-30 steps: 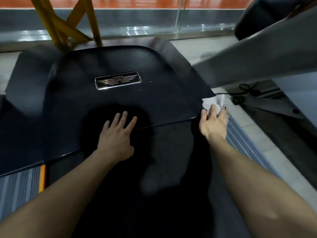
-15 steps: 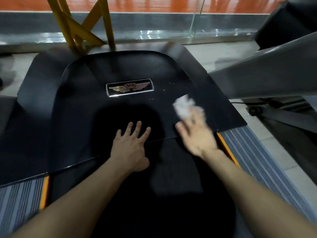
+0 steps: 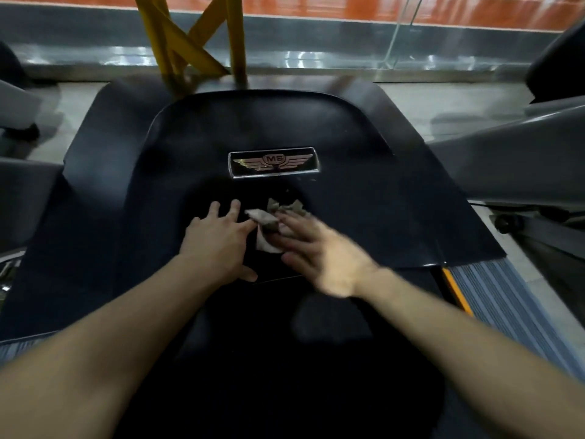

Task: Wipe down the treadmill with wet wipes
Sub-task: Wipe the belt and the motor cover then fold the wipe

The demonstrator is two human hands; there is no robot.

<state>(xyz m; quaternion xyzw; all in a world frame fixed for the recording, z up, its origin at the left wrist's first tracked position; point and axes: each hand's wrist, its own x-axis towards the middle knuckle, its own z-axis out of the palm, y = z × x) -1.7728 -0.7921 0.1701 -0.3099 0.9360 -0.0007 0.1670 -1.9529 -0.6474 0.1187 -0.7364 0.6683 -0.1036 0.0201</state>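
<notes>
The treadmill's black motor cover (image 3: pixel 364 185) fills the middle of the view, with a winged metal badge (image 3: pixel 273 162) near its centre. My left hand (image 3: pixel 221 240) rests flat on the cover just below the badge, fingers spread. My right hand (image 3: pixel 319 248), blurred by motion, presses a crumpled white wet wipe (image 3: pixel 269 221) onto the cover with straight fingers, right beside my left hand's fingertips. The dark running belt (image 3: pixel 285 359) lies under my forearms.
A grey treadmill upright (image 3: pixel 506 160) slants across the right side. Striped side rails with an orange strip (image 3: pixel 456 293) flank the belt. A yellow frame (image 3: pixel 193 42) stands behind the cover against a glass wall. Grey floor tiles lie at right.
My right hand swept the wipe leftward across the cover, from its right edge to the centre beside my left hand. My left hand stayed planted.
</notes>
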